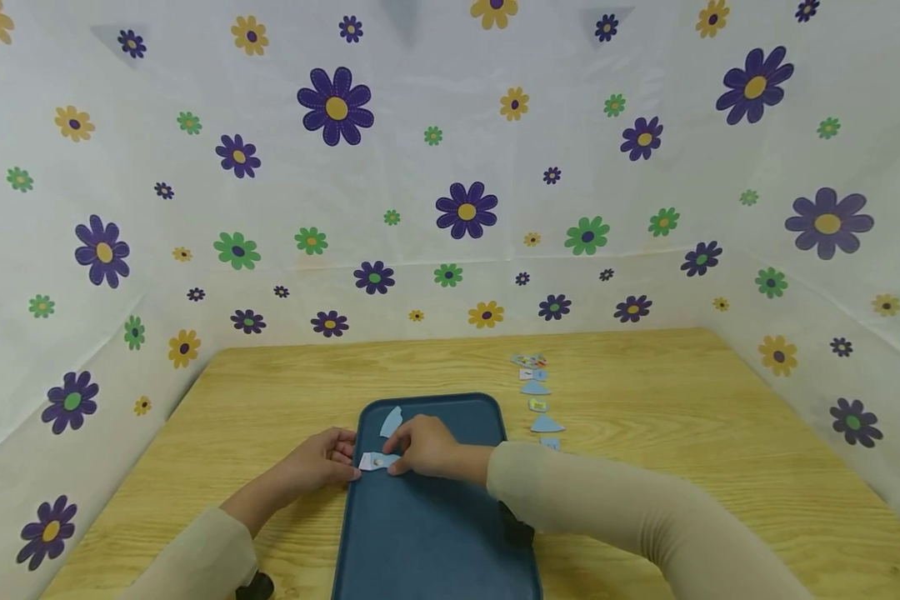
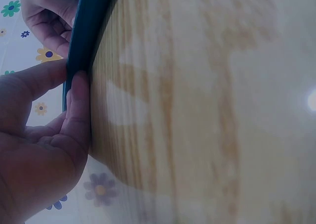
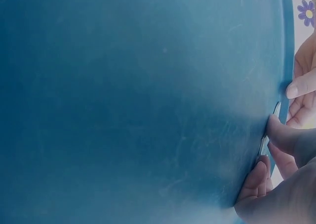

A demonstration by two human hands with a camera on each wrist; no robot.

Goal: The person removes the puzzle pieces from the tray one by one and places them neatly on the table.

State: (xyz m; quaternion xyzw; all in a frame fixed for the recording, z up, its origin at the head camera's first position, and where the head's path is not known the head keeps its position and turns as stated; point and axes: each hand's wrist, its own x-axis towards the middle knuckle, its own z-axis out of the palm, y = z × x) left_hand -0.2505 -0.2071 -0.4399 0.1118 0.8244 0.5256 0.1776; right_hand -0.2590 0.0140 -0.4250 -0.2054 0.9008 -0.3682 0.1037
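A dark blue tray (image 1: 442, 533) lies lengthwise on the table. At its left rim my left hand (image 1: 318, 461) grips the edge; in the left wrist view this hand (image 2: 44, 140) has its thumb on one side of the rim and fingertips against the other. My right hand (image 1: 429, 446) reaches over the tray and pinches a flat light-blue-and-white puzzle piece (image 1: 373, 461) close to the left rim. Another light blue piece (image 1: 392, 422) lies just beyond it on the tray. In the right wrist view, thumb and fingers of the right hand (image 3: 286, 164) are at the thin piece's edge.
Right of the tray, several small flat pieces lie in a column on the wooden table (image 1: 645, 408), among them a light blue triangle (image 1: 547, 424) and a yellow-marked piece (image 1: 537, 405). A flower-patterned white sheet (image 1: 412, 167) encloses the back and sides.
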